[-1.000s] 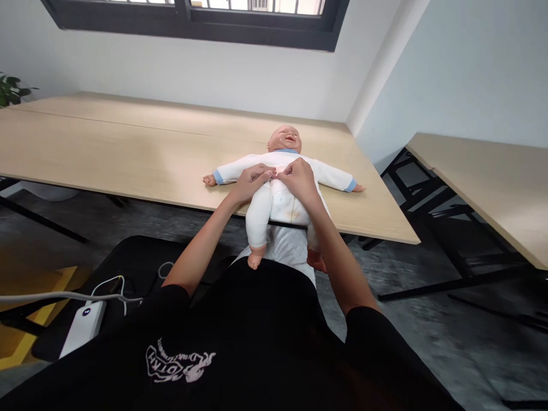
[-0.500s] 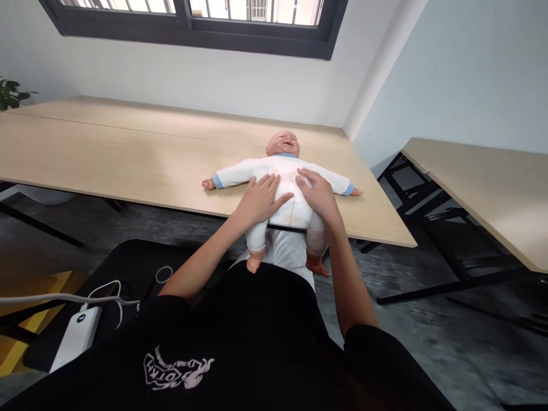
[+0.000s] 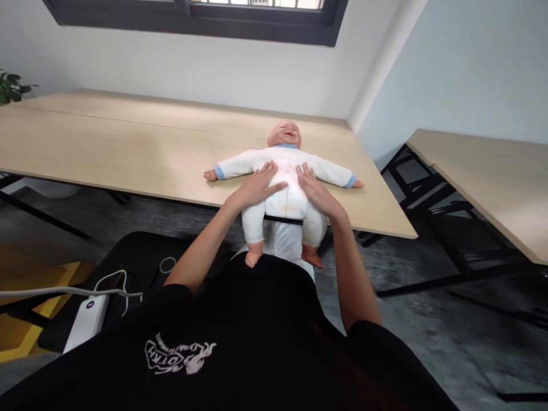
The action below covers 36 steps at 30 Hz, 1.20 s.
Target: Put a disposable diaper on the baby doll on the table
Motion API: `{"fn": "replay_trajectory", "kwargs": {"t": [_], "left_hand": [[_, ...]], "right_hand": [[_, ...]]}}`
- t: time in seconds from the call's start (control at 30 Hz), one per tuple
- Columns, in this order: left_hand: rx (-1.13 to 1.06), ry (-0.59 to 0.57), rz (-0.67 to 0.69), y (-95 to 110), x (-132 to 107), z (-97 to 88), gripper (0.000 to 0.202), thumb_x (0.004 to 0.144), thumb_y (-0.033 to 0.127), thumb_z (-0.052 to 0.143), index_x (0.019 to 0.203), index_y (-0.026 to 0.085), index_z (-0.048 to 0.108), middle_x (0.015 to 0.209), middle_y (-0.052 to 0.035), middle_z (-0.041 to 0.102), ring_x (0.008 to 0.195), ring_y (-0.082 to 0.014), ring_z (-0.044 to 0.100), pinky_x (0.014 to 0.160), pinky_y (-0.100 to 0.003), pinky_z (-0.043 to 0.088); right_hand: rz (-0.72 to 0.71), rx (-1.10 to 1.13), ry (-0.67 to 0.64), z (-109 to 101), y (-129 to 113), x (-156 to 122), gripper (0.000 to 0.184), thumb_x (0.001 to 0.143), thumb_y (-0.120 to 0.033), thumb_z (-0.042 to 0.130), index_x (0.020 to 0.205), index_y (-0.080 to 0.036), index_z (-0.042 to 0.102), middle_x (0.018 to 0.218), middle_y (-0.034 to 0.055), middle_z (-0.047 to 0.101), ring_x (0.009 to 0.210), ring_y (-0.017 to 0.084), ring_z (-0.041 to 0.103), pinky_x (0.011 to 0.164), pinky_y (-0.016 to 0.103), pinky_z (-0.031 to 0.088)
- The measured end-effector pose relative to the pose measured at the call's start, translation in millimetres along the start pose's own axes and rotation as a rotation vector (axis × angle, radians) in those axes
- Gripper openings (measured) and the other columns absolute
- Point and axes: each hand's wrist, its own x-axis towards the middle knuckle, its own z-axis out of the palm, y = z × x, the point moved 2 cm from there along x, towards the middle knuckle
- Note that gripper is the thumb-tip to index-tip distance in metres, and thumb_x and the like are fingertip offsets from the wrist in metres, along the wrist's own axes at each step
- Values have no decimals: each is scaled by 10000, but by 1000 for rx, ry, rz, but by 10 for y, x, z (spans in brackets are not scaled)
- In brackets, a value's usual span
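Observation:
A baby doll point(image 3: 286, 154) in a white outfit with blue collar and cuffs lies face up on the wooden table point(image 3: 180, 154). Its arms are spread wide, and its legs hang over the front edge toward me. What looks like a white diaper point(image 3: 286, 204), with a line down its middle and faint stains, covers its belly and hips. My left hand point(image 3: 261, 185) rests flat on one side of the doll's waist, thumb reaching inward. On the other side lies my right hand point(image 3: 317, 191), fingers stretched toward the chest. Both hands are open and grip nothing.
A second table point(image 3: 483, 182) stands to the right across a gap. At lower left, a black chair point(image 3: 141, 251) bears a white power bank point(image 3: 88, 319) with cables and a beaded bracelet point(image 3: 167, 264). A window point(image 3: 257, 23) is in the wall behind the table.
My right hand has flattened, its fingers straightening beside the diaper's top. The left hand stays on its side with a slight shift. The whole view has tilted a little.

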Motion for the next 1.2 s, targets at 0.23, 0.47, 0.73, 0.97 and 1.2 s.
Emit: {"fn": "replay_trajectory", "kwargs": {"t": [0.23, 0.47, 0.73, 0.97, 1.2], "left_hand": [[-109, 43, 45, -166, -62, -3, 760, 1038, 581, 482, 1682, 235, 274, 1769, -82, 94, 1657, -271, 45, 1353, -469, 135], [-225, 274, 85, -209, -109, 87, 654, 998, 513, 614, 1556, 201, 481, 1713, -135, 331, 1639, -295, 217, 1337, -482, 238], [-190, 716, 92, 72, -740, 314, 334, 923, 423, 763, 1101, 194, 598, 1355, -140, 651, 1345, -284, 604, 1184, -474, 468], [-149, 583, 41, 107, -837, 311, 171, 912, 330, 777, 924, 197, 669, 1559, -135, 522, 1492, -321, 466, 1263, -525, 374], [-344, 612, 38, 102, -799, 347, 178, 955, 344, 709, 858, 199, 678, 1492, -119, 593, 1454, -297, 512, 1263, -506, 373]], "right_hand": [[95, -198, 137, 225, -229, -14, 928, 1028, -706, 396, 1699, -94, 209, 1759, 170, 65, 1643, 411, 22, 1323, 628, 135], [117, -264, 337, 351, -325, 12, 865, 1023, -642, 475, 1661, -82, 308, 1718, 223, 224, 1590, 480, 218, 1257, 666, 271], [-84, -11, 728, 466, -288, -653, 580, 1041, -648, 448, 1328, -163, 584, 1409, 183, 610, 1387, 302, 541, 1211, 527, 419], [-86, -30, 846, 644, -335, -919, 382, 1036, -558, 558, 952, -190, 612, 1350, 179, 603, 1337, 306, 551, 1173, 524, 424], [-68, -114, 917, 711, -331, -837, 443, 1073, -575, 469, 913, -187, 610, 1358, 180, 605, 1309, 318, 552, 1119, 528, 454]]}}
